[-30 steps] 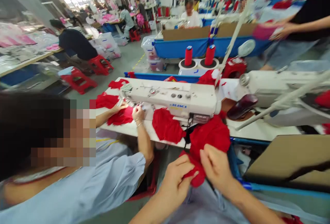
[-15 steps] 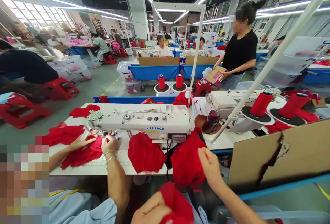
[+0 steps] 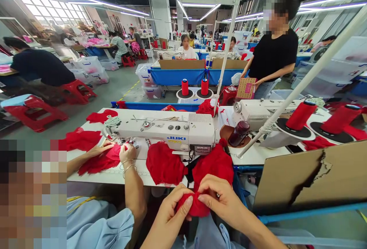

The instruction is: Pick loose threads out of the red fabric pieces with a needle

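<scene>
Low in front of me, a bunched piece of red fabric is pinched between both hands. My left hand grips its left side, thumb on top. My right hand is closed on its upper right edge, thumb and fingers pressed together. Just beyond my hands lies a larger heap of red fabric, hanging over the table's front edge. Another red fabric pile rests on the white table to its left. The exact kind of piece in my hands cannot be made out.
At my left a co-worker's hands guide red cloth under a white sewing machine. A torn cardboard panel stands at right. Red thread cones and a slanted white pole are behind it. A person stands beyond, holding a box.
My right hand has come down and left from beside the large red heap and now grips the fabric beside my left hand. The left hand has risen into fuller view with the piece.
</scene>
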`<state>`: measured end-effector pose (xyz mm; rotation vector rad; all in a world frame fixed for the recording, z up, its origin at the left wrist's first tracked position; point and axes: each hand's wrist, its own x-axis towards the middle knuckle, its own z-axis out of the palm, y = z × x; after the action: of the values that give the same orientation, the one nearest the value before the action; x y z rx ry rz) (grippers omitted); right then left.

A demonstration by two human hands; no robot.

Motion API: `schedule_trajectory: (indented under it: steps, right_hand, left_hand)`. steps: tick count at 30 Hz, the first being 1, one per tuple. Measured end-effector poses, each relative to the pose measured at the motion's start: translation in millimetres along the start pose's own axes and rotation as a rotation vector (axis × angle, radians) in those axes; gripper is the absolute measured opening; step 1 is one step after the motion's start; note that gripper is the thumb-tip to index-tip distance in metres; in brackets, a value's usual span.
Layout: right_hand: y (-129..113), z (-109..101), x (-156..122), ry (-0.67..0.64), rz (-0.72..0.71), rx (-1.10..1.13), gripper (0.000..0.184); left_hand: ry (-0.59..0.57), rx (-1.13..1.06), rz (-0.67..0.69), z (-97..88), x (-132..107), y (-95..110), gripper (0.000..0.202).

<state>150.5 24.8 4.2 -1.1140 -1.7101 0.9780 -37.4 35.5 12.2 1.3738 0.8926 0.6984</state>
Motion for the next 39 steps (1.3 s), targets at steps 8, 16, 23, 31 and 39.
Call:
schedule_trajectory:
  steps: [8, 16, 23, 31, 39]
  right_hand:
    - [-0.7, -0.5, 4.2, -0.098, 0.016, 0.077, 0.04]
    - [-0.8, 6.9, -3.7, 0.022, -0.054, -0.138, 0.029]
    - [0.7, 9.8, -5.6, 0.063, -0.206, -0.378, 0.019]
    - [5.0, 12.1, -6.0, 0.063, -0.284, -0.445, 0.016]
    - [3.6, 7.9, -8.4, 0.126, -0.11, -0.233, 0.015]
  left_hand:
    - [0.017, -0.005, -0.04, -7.3, -5.2, -4.6, 0.038]
    - [0.386, -0.029, -0.145, -7.5, 2.1, -28.7, 0.052]
    - [0.41, -0.27, -0.222, -9.4, 6.4, -36.8, 0.056]
    - [0.209, -0.46, -0.264, -2.3, 5.5, -32.3, 0.044]
    - [0.277, -0.627, -0.284, 6.8, 13.6, -23.7, 0.043]
